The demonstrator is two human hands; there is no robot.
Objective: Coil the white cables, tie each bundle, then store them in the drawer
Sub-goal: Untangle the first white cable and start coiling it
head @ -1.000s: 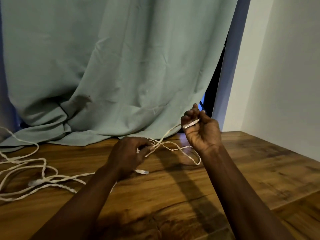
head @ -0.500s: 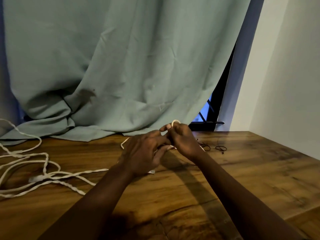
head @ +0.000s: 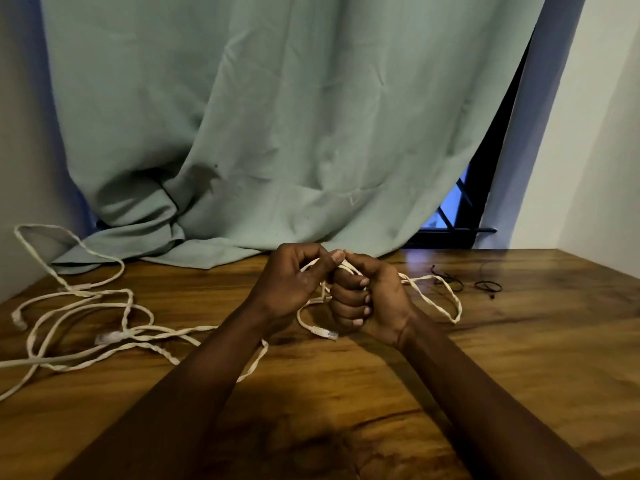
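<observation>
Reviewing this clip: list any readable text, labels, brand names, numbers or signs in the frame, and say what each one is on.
None readable.
White cable: no print can be made out on its jacket.
Cable plug below the right hand: no marking visible; too small to tell.
Curtain, wooden table, black ties: plain, no lettering or labels.

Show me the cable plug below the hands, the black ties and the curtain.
cable plug [head: 325,333], head view, on its clear tip.
black ties [head: 487,286], head view, on one loop.
curtain [head: 294,116], head view, mid-fabric.
</observation>
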